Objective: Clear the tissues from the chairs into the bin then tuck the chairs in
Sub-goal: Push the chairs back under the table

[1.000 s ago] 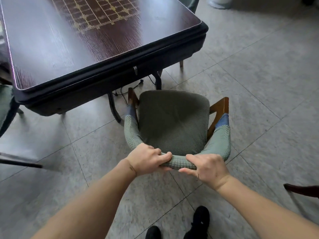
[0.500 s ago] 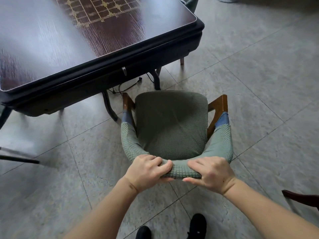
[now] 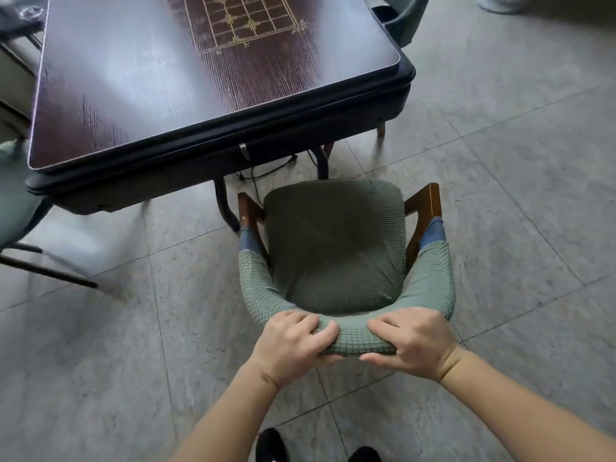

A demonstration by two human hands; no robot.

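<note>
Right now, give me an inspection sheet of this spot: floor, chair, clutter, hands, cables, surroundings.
Surface: grey tiled floor, bare where visible.
Job's things: green-covered chair faces the dark table, its seat not yet under the table edge; no tissue on the seat; no bin in view.
Clutter: nothing seen.
Hands: left hand and right hand both grip the chair's backrest, fingers curled over its top.
Cables: a black cable hangs under the table near its metal legs.
Surroundings: a board grid is printed on the tabletop; another green chair at the far side, one more at the left edge; black shoes at the bottom.
</note>
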